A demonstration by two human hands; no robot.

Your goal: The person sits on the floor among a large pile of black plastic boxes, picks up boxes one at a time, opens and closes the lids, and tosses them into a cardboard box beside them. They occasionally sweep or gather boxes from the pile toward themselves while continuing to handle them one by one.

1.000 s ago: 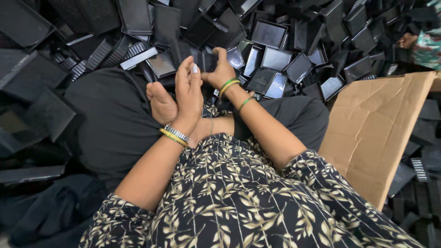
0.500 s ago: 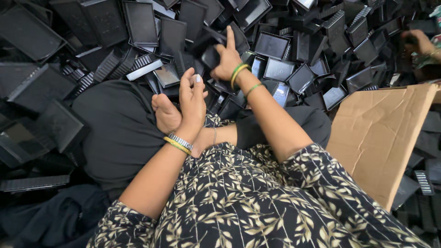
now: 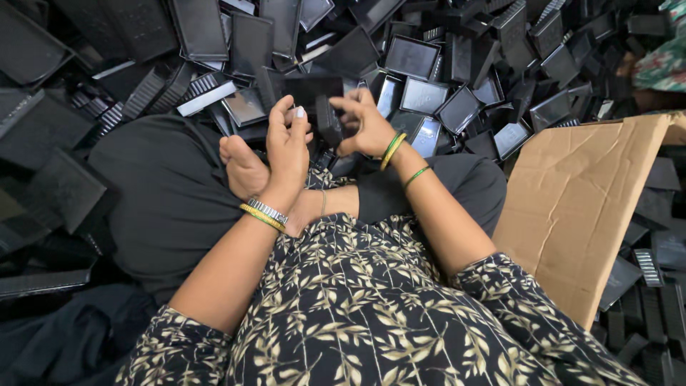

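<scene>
I sit cross-legged among a heap of black plastic trays. My right hand grips a small black plastic piece held upright in front of me. My left hand is beside it, fingers up and apart, its fingertips touching the left side of the same piece. A bare foot lies just left of my left wrist. Both wrists carry bangles.
A flattened brown cardboard sheet lies at my right knee. Black trays and ribbed black parts are piled all around, left, front and right. Another person's patterned sleeve shows at the top right corner.
My right hand has drawn back from the heap toward me with a black piece in it. My left hand has come up to meet it.
</scene>
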